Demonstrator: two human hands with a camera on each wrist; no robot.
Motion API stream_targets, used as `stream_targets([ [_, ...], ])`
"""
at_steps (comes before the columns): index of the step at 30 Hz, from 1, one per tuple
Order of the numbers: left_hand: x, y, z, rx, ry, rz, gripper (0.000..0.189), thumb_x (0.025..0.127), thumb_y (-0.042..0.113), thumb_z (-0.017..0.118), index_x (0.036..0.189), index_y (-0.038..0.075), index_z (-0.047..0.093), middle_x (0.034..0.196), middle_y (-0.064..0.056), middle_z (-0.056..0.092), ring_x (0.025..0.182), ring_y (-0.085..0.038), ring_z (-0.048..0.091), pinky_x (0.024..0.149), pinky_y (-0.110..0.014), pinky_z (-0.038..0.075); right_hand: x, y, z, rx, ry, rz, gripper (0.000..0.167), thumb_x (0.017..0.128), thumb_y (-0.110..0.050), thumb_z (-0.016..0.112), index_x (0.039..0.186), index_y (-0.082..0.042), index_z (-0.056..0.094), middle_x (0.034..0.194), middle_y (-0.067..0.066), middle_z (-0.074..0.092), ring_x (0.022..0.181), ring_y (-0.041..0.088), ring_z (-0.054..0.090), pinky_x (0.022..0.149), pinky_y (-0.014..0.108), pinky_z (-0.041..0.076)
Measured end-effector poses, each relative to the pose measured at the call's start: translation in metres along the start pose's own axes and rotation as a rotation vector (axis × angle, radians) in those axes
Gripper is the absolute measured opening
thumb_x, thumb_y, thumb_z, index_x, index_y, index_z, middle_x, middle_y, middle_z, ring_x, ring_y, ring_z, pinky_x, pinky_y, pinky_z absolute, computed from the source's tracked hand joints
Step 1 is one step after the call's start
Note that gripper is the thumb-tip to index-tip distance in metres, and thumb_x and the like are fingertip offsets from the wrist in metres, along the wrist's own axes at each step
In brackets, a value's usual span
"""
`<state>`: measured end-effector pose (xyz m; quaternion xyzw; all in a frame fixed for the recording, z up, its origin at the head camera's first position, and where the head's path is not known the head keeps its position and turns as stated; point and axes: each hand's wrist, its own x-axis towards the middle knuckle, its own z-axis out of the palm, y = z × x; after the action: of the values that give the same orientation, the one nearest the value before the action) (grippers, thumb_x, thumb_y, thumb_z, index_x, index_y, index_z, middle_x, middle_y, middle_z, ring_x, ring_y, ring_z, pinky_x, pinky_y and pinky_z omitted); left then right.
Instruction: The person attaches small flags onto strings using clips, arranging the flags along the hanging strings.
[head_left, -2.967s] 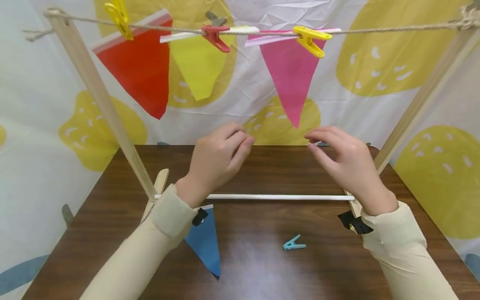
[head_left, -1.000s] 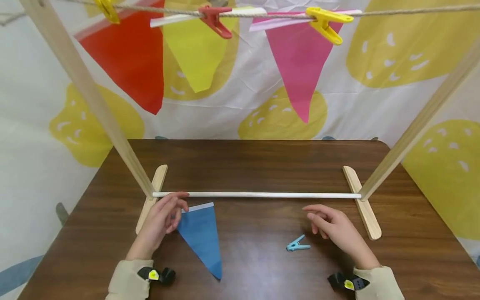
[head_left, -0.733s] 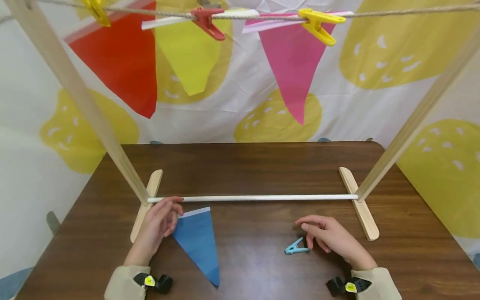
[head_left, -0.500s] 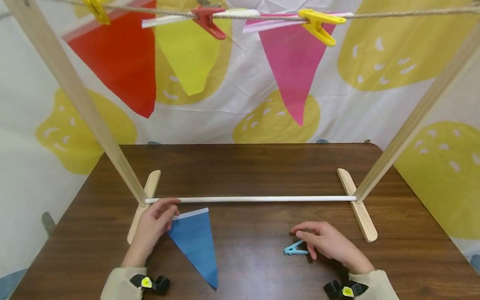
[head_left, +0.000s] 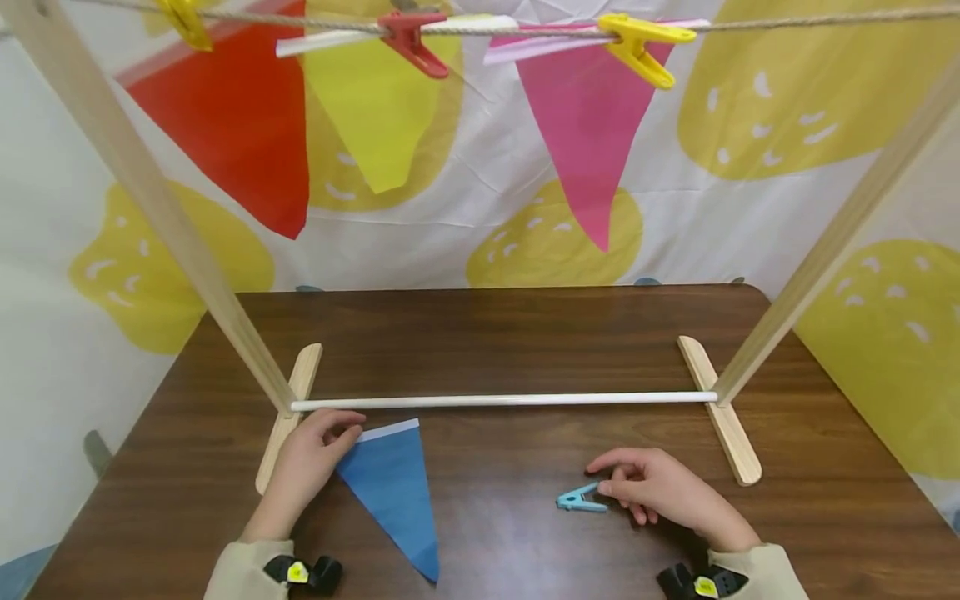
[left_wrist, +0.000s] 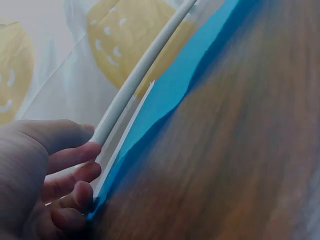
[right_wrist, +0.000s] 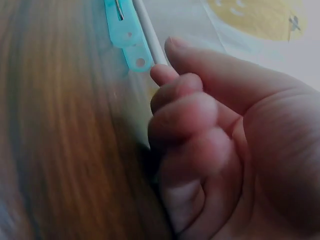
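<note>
A blue paper pennant with a white top strip lies on the table at front left. My left hand is at its upper left corner, thumb and fingers loosely bent; in the left wrist view, the pennant's edge runs up to the fingers, and no clear pinch shows. A light blue clothespin lies to the right of the pennant. My right hand is beside it, thumb tip by its handles. The right wrist view has the clothespin's handle ends just beyond the bent fingers, seemingly not gripped.
A wooden frame has two posts on feet, joined by a white rod. Along its rope hang red, yellow and pink pennants, held by clothespins. Patterned cloth surrounds the table.
Both hands have come down from in front of the hanging pennants to the table. The left has reached the blue pennant's corner; the right has reached the clothespin, which has shifted slightly left.
</note>
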<state>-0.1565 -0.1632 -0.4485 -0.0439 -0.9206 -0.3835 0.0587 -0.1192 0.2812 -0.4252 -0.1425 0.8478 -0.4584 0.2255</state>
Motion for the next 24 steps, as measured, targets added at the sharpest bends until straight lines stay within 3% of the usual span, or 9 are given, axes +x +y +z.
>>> stream_targets([
  [4,-0.002,0.004,-0.001,0.063,-0.008,0.006,0.024,0.084,0.030,0.061,0.104,0.017,0.065,0.103,0.003,0.056,0.064,-0.011,0.047,0.055,-0.027,0.039,-0.001,-0.001,-0.001,-0.022,-0.005,-0.012,0.031,0.083,-0.033,0.061,0.110,-0.017,0.059,0.060,0.001,0.052,0.040,0.008,0.041,0.035,0.027,0.039],
  [8,-0.003,0.004,0.000,0.073,0.002,0.028,0.022,0.085,0.030,0.060,0.102,0.017,0.066,0.097,0.004,0.058,0.063,-0.010,0.047,0.055,-0.027,0.039,-0.003,-0.002,-0.002,-0.057,-0.037,-0.013,0.034,0.081,-0.032,0.063,0.111,-0.017,0.058,0.065,-0.001,0.054,0.041,0.006,0.040,0.036,0.024,0.037],
  [14,-0.003,0.002,0.001,0.077,0.002,0.044,0.016,0.085,0.026,0.060,0.097,0.019,0.067,0.092,0.006,0.059,0.066,-0.010,0.049,0.059,-0.028,0.040,-0.006,-0.006,-0.001,-0.202,-0.070,-0.073,0.039,0.075,-0.038,0.068,0.109,-0.021,0.058,0.071,-0.007,0.053,0.050,0.002,0.042,0.045,0.020,0.037],
  [18,-0.003,0.002,0.001,0.060,0.012,0.030,0.015,0.085,0.026,0.060,0.097,0.019,0.066,0.091,0.005,0.059,0.067,-0.010,0.049,0.059,-0.028,0.040,-0.007,-0.009,-0.001,-0.266,-0.067,-0.120,0.034,0.074,-0.038,0.069,0.102,-0.022,0.060,0.069,-0.011,0.049,0.053,0.000,0.040,0.048,0.018,0.035],
  [24,-0.004,0.003,0.000,0.033,0.017,-0.006,0.017,0.086,0.028,0.058,0.099,0.019,0.066,0.091,0.004,0.061,0.068,-0.012,0.049,0.060,-0.029,0.040,-0.008,-0.012,0.001,-0.293,-0.073,-0.103,0.033,0.074,-0.041,0.068,0.101,-0.024,0.059,0.069,-0.012,0.048,0.052,-0.001,0.039,0.047,0.018,0.034],
])
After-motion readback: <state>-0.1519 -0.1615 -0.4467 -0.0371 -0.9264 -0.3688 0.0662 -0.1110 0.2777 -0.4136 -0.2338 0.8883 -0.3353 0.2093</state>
